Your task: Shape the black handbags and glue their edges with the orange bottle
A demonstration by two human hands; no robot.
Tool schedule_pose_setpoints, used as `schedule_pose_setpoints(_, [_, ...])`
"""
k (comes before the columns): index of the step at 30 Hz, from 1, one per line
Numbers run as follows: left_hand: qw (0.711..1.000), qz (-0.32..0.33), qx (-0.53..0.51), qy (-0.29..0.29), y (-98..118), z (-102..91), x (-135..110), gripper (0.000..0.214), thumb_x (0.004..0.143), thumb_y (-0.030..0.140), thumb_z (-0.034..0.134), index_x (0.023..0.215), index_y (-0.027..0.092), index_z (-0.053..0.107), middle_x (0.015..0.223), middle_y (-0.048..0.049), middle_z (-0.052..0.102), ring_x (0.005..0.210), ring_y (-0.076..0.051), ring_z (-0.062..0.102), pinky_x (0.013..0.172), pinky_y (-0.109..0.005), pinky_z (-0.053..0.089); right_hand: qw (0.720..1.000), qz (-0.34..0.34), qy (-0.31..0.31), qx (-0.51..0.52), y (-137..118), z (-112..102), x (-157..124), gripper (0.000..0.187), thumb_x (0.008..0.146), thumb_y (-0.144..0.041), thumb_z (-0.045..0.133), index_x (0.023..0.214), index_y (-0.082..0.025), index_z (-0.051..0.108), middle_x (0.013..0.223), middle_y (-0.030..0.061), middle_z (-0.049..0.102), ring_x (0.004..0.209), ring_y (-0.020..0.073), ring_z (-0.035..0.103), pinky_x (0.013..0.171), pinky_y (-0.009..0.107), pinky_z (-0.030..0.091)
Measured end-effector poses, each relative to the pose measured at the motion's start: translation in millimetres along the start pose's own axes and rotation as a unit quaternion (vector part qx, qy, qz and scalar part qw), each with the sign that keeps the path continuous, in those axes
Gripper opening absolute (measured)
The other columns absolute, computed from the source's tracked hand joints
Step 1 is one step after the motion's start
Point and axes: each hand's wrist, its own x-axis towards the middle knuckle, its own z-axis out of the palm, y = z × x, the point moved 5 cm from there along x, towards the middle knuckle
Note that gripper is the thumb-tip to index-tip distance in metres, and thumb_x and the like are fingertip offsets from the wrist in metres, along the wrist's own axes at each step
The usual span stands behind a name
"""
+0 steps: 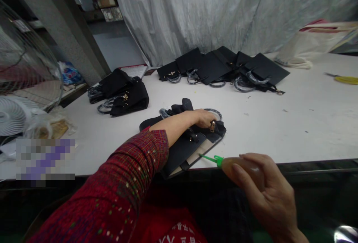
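A black handbag [192,146] lies flat at the near edge of the white table [293,123], its wrapped handle [216,111] at the far end. My left hand [205,119] rests on the bag's top by the gold clasp, fingers curled onto it. My right hand [260,187] is below the table edge, closed round a small amber squeeze bottle [243,166] with a green nozzle [209,158] that points at the bag's near corner. The nozzle tip is close to the bag's open edge, where a pale lining shows.
A row of several black handbags [223,67] lies at the back of the table. Another black bag pile [123,93] sits at the left. A fan [25,71] stands far left. Yellow-handled scissors [345,79] lie far right, near pale fabric [307,45].
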Motion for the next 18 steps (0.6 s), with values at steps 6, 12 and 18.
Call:
schedule_pose_setpoints(6, [1.0,-0.002,-0.009,-0.001,0.6,-1.2,-2.4,0.026,0.08,0.034,0.054,0.1,0.023,0.065,0.108,-0.0057,0.067,0.099,-0.023,0.06,0.08,-0.031,0.045,0.999,-0.021,-0.039,0.028,-6.5,5.1,-9.1,0.023,0.084,-0.039,0.058,0.102,-0.024,0.056,0.098,0.0054,0.06,0.087,0.0225,0.059,0.073,0.034,0.048])
schedule_pose_setpoints(12, [1.0,0.004,-0.002,0.004,0.3,0.2,-1.5,0.026,0.081,0.032,0.053,0.101,0.022,0.065,0.107,-0.0067,0.068,0.098,-0.023,0.06,0.079,-0.031,0.045,0.999,-0.036,0.025,-0.018,-11.4,-2.7,-7.7,0.026,0.084,-0.038,0.06,0.104,-0.023,0.056,0.098,0.007,0.059,0.086,0.0229,0.059,0.076,0.036,0.049])
schedule_pose_setpoints(18, [0.999,0.018,-0.027,0.008,0.8,-0.3,-1.6,0.028,0.08,0.031,0.053,0.101,0.019,0.067,0.106,-0.0105,0.068,0.098,-0.025,0.06,0.082,-0.033,0.045,0.993,-0.094,-0.054,0.043,-25.0,7.8,-11.6,0.023,0.086,-0.03,0.059,0.106,-0.02,0.055,0.099,0.0068,0.058,0.087,0.0197,0.059,0.072,0.031,0.049])
